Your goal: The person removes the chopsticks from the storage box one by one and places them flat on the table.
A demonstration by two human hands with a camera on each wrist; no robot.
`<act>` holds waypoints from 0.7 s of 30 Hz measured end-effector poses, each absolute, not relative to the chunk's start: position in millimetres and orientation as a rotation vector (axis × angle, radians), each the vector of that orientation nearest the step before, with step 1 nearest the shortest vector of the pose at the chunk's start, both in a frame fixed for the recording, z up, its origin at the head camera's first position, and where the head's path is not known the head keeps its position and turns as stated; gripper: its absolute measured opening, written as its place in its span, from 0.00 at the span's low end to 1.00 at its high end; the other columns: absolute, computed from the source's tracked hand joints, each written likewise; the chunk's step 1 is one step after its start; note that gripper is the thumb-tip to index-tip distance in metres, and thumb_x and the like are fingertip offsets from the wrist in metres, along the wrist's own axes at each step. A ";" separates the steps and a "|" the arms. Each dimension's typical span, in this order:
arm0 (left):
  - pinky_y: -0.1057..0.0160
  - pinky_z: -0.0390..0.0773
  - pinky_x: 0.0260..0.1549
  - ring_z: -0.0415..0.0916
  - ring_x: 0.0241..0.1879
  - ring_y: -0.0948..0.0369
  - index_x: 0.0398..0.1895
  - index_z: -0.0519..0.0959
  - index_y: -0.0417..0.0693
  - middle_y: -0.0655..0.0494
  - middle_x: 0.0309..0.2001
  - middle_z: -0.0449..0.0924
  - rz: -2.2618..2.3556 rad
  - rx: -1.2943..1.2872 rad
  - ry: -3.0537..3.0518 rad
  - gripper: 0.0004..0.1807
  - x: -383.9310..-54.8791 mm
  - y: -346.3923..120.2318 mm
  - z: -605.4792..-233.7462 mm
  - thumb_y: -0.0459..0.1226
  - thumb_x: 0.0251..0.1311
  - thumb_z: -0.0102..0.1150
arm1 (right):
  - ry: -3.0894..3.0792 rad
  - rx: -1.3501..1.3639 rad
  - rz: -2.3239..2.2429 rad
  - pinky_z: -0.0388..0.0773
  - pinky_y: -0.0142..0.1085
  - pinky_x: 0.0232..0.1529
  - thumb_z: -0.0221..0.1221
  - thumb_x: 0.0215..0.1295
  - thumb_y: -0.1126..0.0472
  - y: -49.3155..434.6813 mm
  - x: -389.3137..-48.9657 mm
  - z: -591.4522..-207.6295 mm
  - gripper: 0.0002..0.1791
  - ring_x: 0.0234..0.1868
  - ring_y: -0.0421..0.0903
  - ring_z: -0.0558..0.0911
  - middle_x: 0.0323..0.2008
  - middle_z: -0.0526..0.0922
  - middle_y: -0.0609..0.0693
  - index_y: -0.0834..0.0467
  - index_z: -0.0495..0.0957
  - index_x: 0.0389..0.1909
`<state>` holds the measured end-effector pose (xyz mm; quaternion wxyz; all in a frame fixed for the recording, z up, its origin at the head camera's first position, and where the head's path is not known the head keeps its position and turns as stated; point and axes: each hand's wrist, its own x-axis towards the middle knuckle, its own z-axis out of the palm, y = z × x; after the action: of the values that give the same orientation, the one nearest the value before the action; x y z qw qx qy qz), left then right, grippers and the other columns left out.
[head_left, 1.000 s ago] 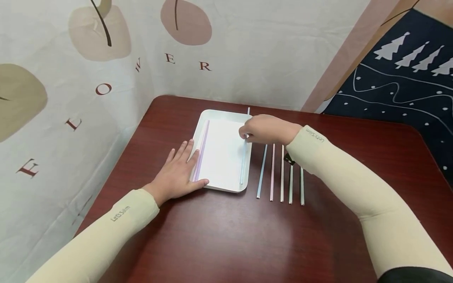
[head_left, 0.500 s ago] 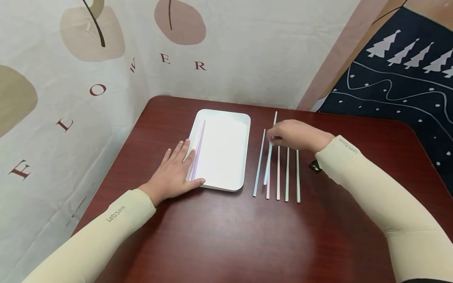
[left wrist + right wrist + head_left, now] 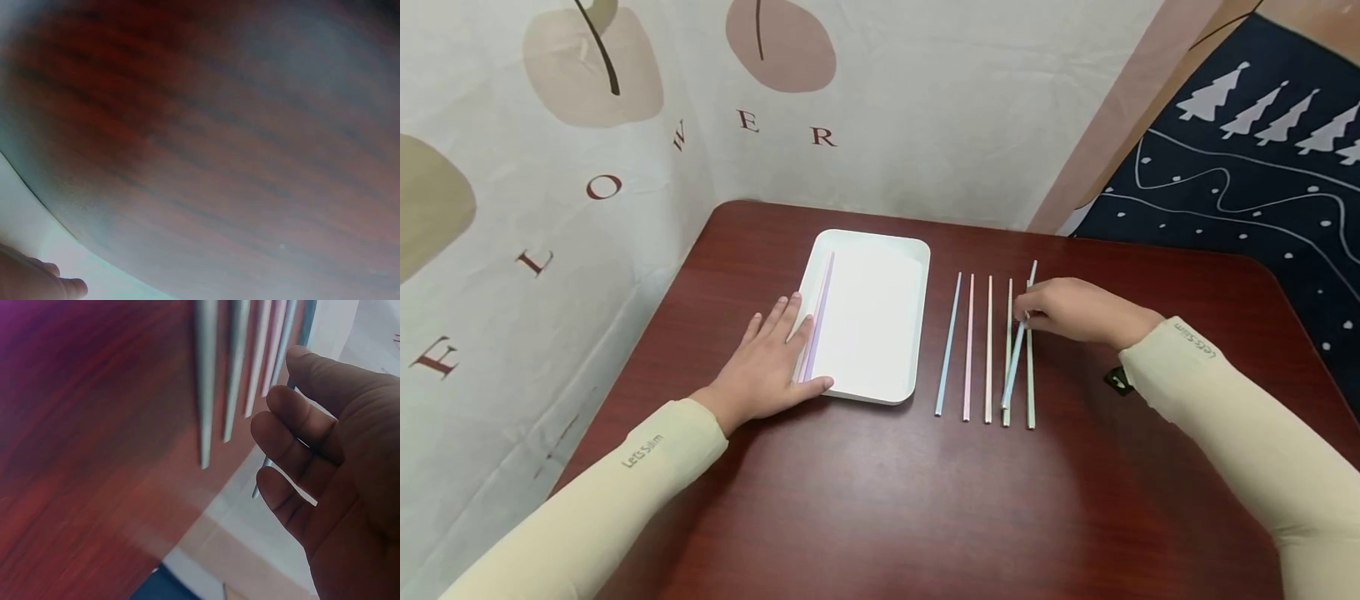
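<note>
In the head view my right hand (image 3: 1067, 310) pinches a light-blue straw (image 3: 1014, 367) near its middle, tilted over the right end of a row of straws. The right wrist view shows the thumb and fingers (image 3: 299, 415) curled round it, with its far end poking out below. My left hand (image 3: 760, 362) lies with fingers spread on the left side of a white tray (image 3: 922, 317), thumb at its front edge. A purple straw (image 3: 821, 323) and a pinkish one lie along the tray's left side, partly covered by that hand.
Right of the tray, a blue straw (image 3: 948, 346), a pink straw (image 3: 968, 346), a cream straw (image 3: 988, 350) and two greenish straws (image 3: 1031, 383) lie roughly parallel on the dark red table (image 3: 880, 500). A printed cloth (image 3: 925, 125) hangs behind the table.
My right hand has lifted the light-blue straw from the tray's right side and carried it rightward over the row. The left hand stays on the tray.
</note>
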<state>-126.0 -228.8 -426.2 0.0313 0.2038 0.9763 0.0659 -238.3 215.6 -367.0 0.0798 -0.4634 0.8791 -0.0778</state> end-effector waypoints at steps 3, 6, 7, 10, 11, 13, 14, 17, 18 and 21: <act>0.36 0.42 0.69 0.32 0.77 0.45 0.76 0.56 0.37 0.40 0.79 0.35 0.199 0.625 3.009 0.58 -125.7 -229.8 -426.3 0.74 0.59 0.42 | 2.635 -1.389 -0.237 0.78 0.37 0.36 0.69 0.57 0.70 225.6 -235.5 -369.8 0.11 0.31 0.36 0.76 0.30 0.80 0.39 0.50 0.81 0.33; 0.36 0.42 0.69 0.32 0.77 0.45 0.76 0.56 0.37 0.40 0.79 0.35 0.206 0.625 3.008 0.58 -125.8 -230.5 -426.8 0.74 0.59 0.42 | 2.627 -1.382 -0.243 0.78 0.37 0.35 0.70 0.56 0.71 233.4 -233.5 -372.0 0.12 0.31 0.36 0.76 0.29 0.80 0.39 0.50 0.81 0.32; 0.36 0.42 0.69 0.32 0.77 0.45 0.76 0.56 0.37 0.40 0.79 0.35 0.208 0.624 3.008 0.57 -125.9 -230.6 -426.9 0.74 0.59 0.42 | 2.622 -1.376 -0.242 0.79 0.37 0.36 0.70 0.56 0.71 235.8 -233.1 -372.8 0.12 0.31 0.36 0.76 0.30 0.80 0.39 0.50 0.81 0.32; 0.36 0.42 0.69 0.32 0.77 0.45 0.76 0.56 0.37 0.40 0.79 0.34 0.209 0.624 3.010 0.57 -126.3 -230.9 -427.3 0.74 0.59 0.42 | 2.600 -1.348 -0.235 0.79 0.37 0.36 0.69 0.55 0.72 241.1 -232.6 -375.3 0.12 0.31 0.37 0.76 0.30 0.80 0.40 0.52 0.81 0.33; 0.36 0.42 0.69 0.32 0.77 0.45 0.76 0.56 0.38 0.41 0.79 0.34 0.209 0.624 3.010 0.57 -126.3 -231.0 -427.3 0.74 0.59 0.42 | 2.591 -1.345 -0.230 0.79 0.37 0.36 0.69 0.55 0.72 242.6 -232.6 -376.2 0.12 0.31 0.37 0.76 0.30 0.80 0.40 0.52 0.81 0.33; 0.36 0.42 0.69 0.32 0.77 0.45 0.76 0.56 0.38 0.41 0.79 0.34 0.206 0.625 3.011 0.57 -126.5 -231.2 -427.5 0.74 0.59 0.42 | 2.579 -1.334 -0.214 0.79 0.37 0.36 0.69 0.55 0.72 245.1 -233.4 -378.8 0.13 0.31 0.36 0.75 0.29 0.80 0.39 0.51 0.81 0.33; 0.36 0.42 0.69 0.32 0.77 0.45 0.76 0.56 0.37 0.40 0.79 0.35 0.207 0.626 3.011 0.57 -126.6 -231.1 -427.6 0.74 0.59 0.42 | 2.574 -1.332 -0.206 0.78 0.37 0.35 0.69 0.55 0.72 246.1 -233.7 -379.8 0.13 0.31 0.36 0.75 0.29 0.80 0.39 0.51 0.81 0.32; 0.36 0.42 0.69 0.32 0.77 0.45 0.76 0.56 0.37 0.40 0.79 0.35 0.209 0.630 3.012 0.57 -126.6 -231.1 -427.8 0.73 0.59 0.42 | 2.570 -1.327 -0.190 0.78 0.36 0.36 0.69 0.55 0.72 248.7 -235.1 -382.7 0.14 0.31 0.36 0.75 0.29 0.78 0.38 0.49 0.80 0.31; 0.36 0.42 0.69 0.32 0.77 0.45 0.76 0.56 0.37 0.40 0.79 0.35 0.209 0.632 3.013 0.57 -126.6 -231.0 -427.9 0.73 0.59 0.42 | 2.569 -1.320 -0.187 0.77 0.36 0.36 0.69 0.55 0.72 249.3 -235.6 -383.5 0.14 0.31 0.36 0.75 0.29 0.78 0.38 0.49 0.80 0.31; 0.36 0.42 0.69 0.32 0.77 0.45 0.76 0.56 0.37 0.40 0.79 0.35 0.216 0.634 3.015 0.57 -126.6 -230.4 -427.8 0.73 0.60 0.42 | 2.553 -1.320 -0.193 0.77 0.35 0.35 0.69 0.55 0.73 250.5 -236.6 -384.5 0.15 0.31 0.36 0.74 0.28 0.77 0.37 0.48 0.79 0.30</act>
<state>-126.6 -230.4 -427.8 0.0266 0.2052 0.9759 0.0698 -236.6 250.5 -384.5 0.1301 -0.4544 0.8787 -0.0665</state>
